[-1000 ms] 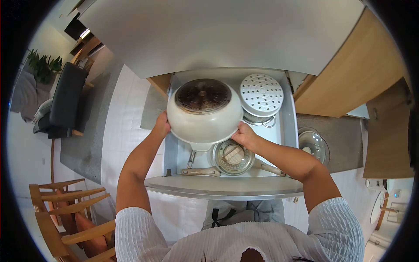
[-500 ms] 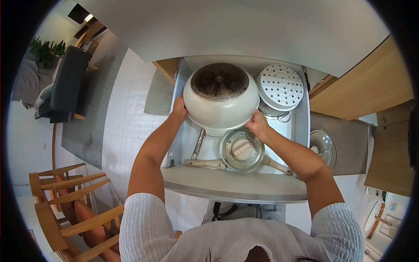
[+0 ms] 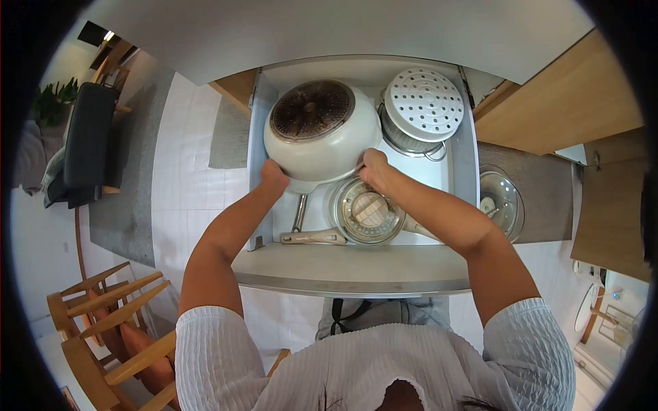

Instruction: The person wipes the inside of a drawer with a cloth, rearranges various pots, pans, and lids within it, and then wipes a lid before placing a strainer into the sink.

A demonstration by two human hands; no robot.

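Note:
A large cream pot (image 3: 322,156) lies upside down at the back left of the open drawer (image 3: 356,267), its round brown-black base facing up. My left hand (image 3: 274,177) is closed on the near left part of its rim. My right hand (image 3: 374,168) grips the near right part of the rim. Just in front of the pot is a glass lid (image 3: 349,218) with a pale knob, above a light-coloured handle. A white perforated steamer insert (image 3: 425,106) rests on a metal pot (image 3: 411,142) to the right. The pot's rim partly hides my fingers.
Along the drawer's front lie a wood-coloured handle (image 3: 314,237) and a metal handle (image 3: 300,212). Another glass lid (image 3: 502,205) is on the right, outside the drawer. A wooden chair (image 3: 110,308) stands at lower left, with a dark sofa (image 3: 92,140) beyond it.
The cream pot has shifted slightly left, away from the steamer insert, and turned a little. My left hand sits nearer the front of its rim. The whole view has shifted too.

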